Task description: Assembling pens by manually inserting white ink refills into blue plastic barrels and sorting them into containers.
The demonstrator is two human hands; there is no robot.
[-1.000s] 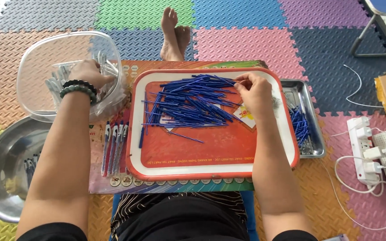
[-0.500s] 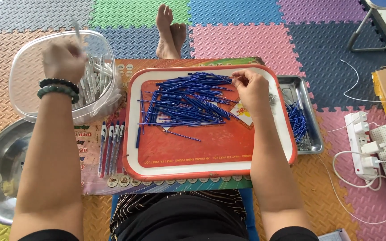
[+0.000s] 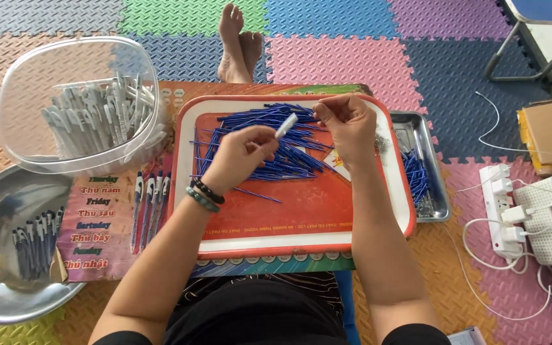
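Observation:
My left hand (image 3: 241,156) hovers over the orange tray (image 3: 301,227) and pinches a white pen barrel (image 3: 286,125) that points up and to the right. My right hand (image 3: 347,121) is close beside the barrel's tip, fingers curled together over the heap of blue pen refills (image 3: 269,144); a thin refill seems pinched in them, though I cannot see it clearly. The clear plastic tub (image 3: 81,105) at the left holds several more white barrels.
A steel bowl (image 3: 7,249) at the lower left holds finished pens, and three more pens (image 3: 148,207) lie beside the tray. A small steel tray (image 3: 426,169) with refills sits at the right. A power strip (image 3: 503,211) and cables lie further right. Bare feet (image 3: 237,41) rest beyond the tray.
My left hand has come out of the clear tub with a white barrel and moved right over the tray, next to my right hand, which stayed at the refill heap.

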